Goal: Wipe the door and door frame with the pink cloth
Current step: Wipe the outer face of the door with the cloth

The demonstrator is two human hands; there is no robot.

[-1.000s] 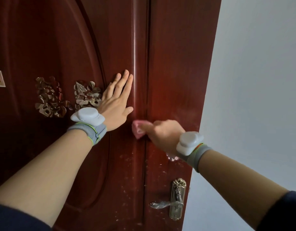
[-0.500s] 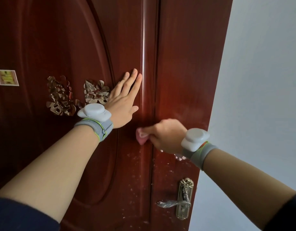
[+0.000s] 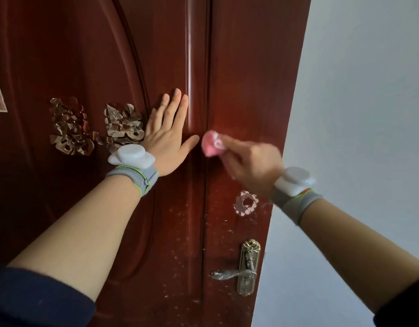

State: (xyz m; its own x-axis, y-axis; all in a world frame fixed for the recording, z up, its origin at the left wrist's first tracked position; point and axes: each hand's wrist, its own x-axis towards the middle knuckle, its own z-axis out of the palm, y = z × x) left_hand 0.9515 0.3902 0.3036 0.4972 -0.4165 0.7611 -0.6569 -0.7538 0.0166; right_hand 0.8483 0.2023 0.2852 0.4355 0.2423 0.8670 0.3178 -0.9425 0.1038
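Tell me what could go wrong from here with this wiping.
1. The right hand pinches the pink cloth as a small wad, so it may slip out or cover little of the door.
2. The left hand lies flat on the door, thumb near the cloth; a stroke may bump it, and the palm may leave marks.
3. A downward stroke may snag the round sticker below.

A door [image 3: 62, 55] fills the left and centre, with a wall [image 3: 357, 90] to its right. The left hand [image 3: 167, 138] lies flat on the door, just left of a vertical seam [image 3: 207, 67]. Just right of the seam, the right hand [image 3: 253, 164] holds a cloth [image 3: 212, 146] against the door, beside the left thumb. Two decorations [image 3: 97, 126] sit left of the left hand. A sticker [image 3: 245, 203] and, lower, the door handle [image 3: 247, 267] lie below the right hand.
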